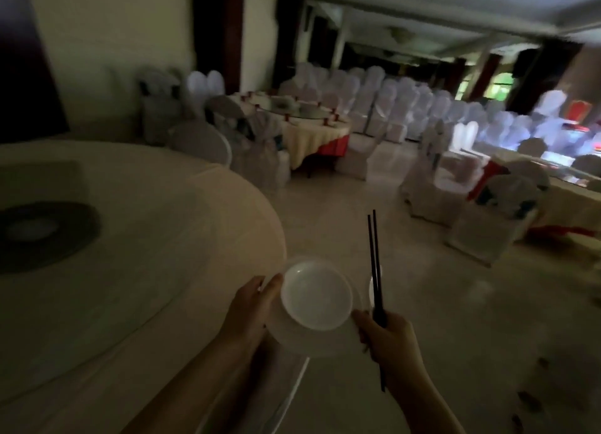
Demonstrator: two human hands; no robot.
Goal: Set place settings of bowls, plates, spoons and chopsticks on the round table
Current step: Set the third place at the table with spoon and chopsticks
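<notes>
My left hand grips a white plate with a white bowl resting on it, held just past the right edge of the round table. A pair of black chopsticks points up and away from my right hand, which is closed around them. A white spoon shows behind the chopsticks, apparently in the same hand. The table wears a cream cloth and has a dark round turntable base at its middle.
A chair back in a white cover stands at the table's far side. Another laid round table with covered chairs stands beyond. More covered chairs and a table fill the right. Tiled floor lies between. The room is dim and blurred.
</notes>
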